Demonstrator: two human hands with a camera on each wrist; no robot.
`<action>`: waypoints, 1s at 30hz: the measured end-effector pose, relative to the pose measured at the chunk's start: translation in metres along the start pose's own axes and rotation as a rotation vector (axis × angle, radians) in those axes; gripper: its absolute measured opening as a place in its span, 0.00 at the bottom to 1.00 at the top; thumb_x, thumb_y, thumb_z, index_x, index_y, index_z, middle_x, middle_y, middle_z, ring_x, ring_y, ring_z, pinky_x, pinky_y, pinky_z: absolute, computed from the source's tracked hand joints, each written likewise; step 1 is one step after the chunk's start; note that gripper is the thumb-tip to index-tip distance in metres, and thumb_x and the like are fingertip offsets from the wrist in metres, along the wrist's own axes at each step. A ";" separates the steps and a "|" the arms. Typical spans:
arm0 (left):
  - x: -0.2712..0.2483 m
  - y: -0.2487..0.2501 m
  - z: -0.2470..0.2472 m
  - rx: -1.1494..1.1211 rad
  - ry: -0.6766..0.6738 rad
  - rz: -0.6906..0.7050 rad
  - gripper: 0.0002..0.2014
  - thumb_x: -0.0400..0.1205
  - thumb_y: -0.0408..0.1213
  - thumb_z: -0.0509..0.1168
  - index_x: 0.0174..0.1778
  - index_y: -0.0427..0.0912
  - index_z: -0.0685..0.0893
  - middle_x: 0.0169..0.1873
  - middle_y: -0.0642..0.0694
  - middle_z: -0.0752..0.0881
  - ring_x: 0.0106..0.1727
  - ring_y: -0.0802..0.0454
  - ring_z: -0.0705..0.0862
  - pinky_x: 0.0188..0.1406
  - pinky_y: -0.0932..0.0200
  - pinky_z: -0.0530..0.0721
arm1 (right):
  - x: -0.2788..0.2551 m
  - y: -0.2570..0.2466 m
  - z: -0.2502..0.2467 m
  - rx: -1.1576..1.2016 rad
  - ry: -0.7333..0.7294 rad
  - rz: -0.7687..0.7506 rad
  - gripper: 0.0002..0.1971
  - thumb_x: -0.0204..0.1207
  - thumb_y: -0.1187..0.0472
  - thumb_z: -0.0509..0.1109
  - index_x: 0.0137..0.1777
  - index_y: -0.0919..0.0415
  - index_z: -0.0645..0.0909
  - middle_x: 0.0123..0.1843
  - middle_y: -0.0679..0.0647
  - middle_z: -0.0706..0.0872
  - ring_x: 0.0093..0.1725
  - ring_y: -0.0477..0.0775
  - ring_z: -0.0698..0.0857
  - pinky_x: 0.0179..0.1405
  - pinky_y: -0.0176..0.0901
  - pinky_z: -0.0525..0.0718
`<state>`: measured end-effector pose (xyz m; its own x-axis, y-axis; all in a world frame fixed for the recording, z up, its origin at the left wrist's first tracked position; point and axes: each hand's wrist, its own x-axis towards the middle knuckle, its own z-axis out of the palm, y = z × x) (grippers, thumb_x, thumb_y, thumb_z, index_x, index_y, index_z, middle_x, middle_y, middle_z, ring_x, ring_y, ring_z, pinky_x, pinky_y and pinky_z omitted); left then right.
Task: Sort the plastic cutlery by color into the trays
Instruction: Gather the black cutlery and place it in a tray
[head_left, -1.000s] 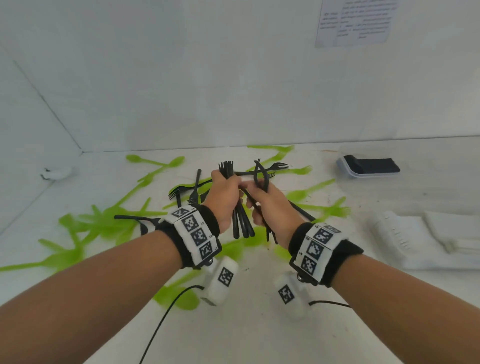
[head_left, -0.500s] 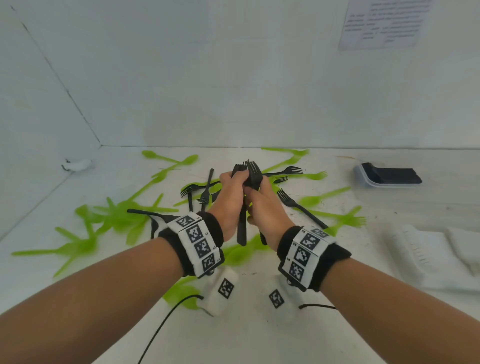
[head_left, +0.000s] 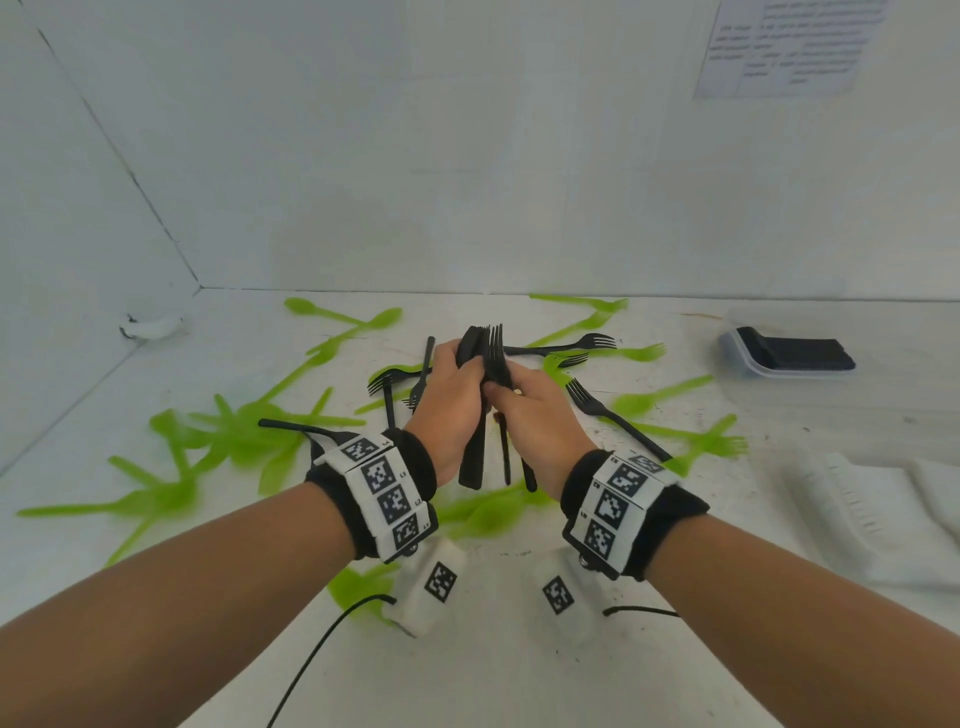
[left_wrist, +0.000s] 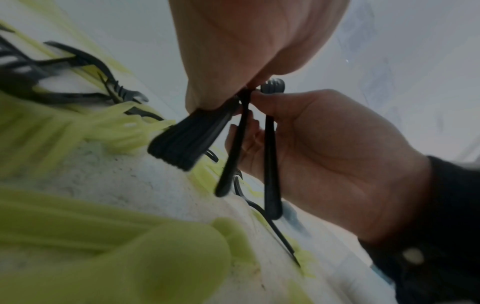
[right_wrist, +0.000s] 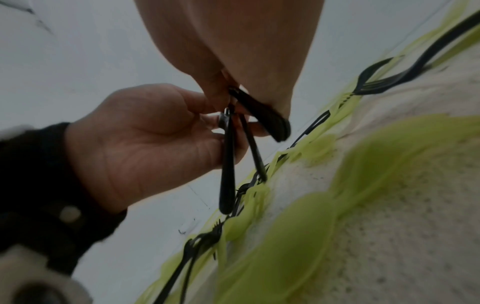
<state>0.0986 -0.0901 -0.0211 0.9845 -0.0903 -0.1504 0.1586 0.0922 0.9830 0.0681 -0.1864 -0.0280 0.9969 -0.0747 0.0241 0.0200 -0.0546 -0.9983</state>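
Both hands meet over the middle of the table around one bunch of black forks (head_left: 491, 356), tines pointing up. My left hand (head_left: 457, 387) grips a thick stack of the handles (left_wrist: 185, 142), which hangs below its palm. My right hand (head_left: 522, 397) pinches the bunch from the other side, and two looser black handles (left_wrist: 271, 164) dangle by its fingers. More black forks (head_left: 613, 422) lie on the table among scattered green spoons and forks (head_left: 234, 439). A clear tray holding black cutlery (head_left: 784, 356) stands at the back right.
White trays (head_left: 872, 514) lie at the right edge. A small white object (head_left: 150, 328) sits in the back left corner. Walls close the table at the back and left. Green pieces (head_left: 483, 512) lie directly under my hands.
The right hand brought its few black forks across to the left hand's bunch. The two hands now press together around one bundle.
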 end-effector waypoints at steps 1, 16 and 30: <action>-0.001 -0.001 -0.002 0.060 -0.010 0.025 0.15 0.89 0.33 0.58 0.71 0.48 0.75 0.57 0.42 0.84 0.56 0.48 0.85 0.54 0.54 0.85 | 0.001 0.000 0.001 0.032 -0.017 0.037 0.18 0.85 0.68 0.62 0.64 0.51 0.89 0.57 0.58 0.92 0.60 0.58 0.89 0.65 0.57 0.87; 0.008 0.002 -0.028 0.131 -0.154 0.040 0.16 0.88 0.28 0.56 0.66 0.51 0.78 0.43 0.44 0.79 0.39 0.49 0.77 0.47 0.49 0.78 | 0.001 -0.006 0.008 0.363 0.131 0.281 0.11 0.89 0.52 0.58 0.56 0.49 0.82 0.42 0.48 0.70 0.31 0.46 0.63 0.30 0.39 0.64; 0.003 0.006 -0.029 0.063 -0.342 0.041 0.21 0.89 0.28 0.63 0.77 0.51 0.78 0.55 0.40 0.91 0.48 0.45 0.93 0.54 0.46 0.90 | -0.003 -0.006 0.018 0.389 0.205 0.167 0.20 0.91 0.52 0.57 0.67 0.61 0.86 0.52 0.54 0.91 0.39 0.42 0.88 0.36 0.34 0.84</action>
<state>0.1050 -0.0612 -0.0188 0.9061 -0.4159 -0.0768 0.1039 0.0427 0.9937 0.0668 -0.1676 -0.0236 0.9541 -0.2479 -0.1681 -0.0739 0.3490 -0.9342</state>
